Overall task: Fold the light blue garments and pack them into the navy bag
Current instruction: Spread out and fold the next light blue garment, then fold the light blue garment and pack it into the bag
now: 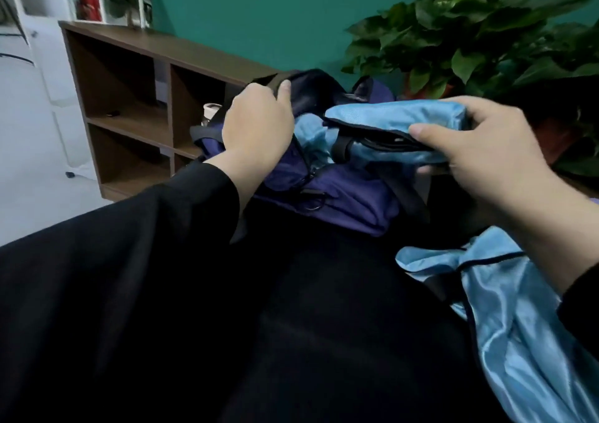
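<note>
The right hand [492,160] has its fingers [431,131] clamped on a folded light blue garment [398,124], thumb on top, the other fingers hidden beneath; the left hand [256,127] curls over the near rim of the navy bag [350,199], its thumb pinching the dark edge and holding the mouth apart. The bundle's long axis runs left to right, and it hangs just right of and above the opening, so the right hand is nearer the drop; some light blue cloth [308,134] already shows inside. A second light blue garment [505,309] lies loose at lower right, unfolded. The bag rests on a dark surface; behind stand a brown shelf unit [129,98], a leafy plant [470,33] and a teal wall [259,11].
</note>
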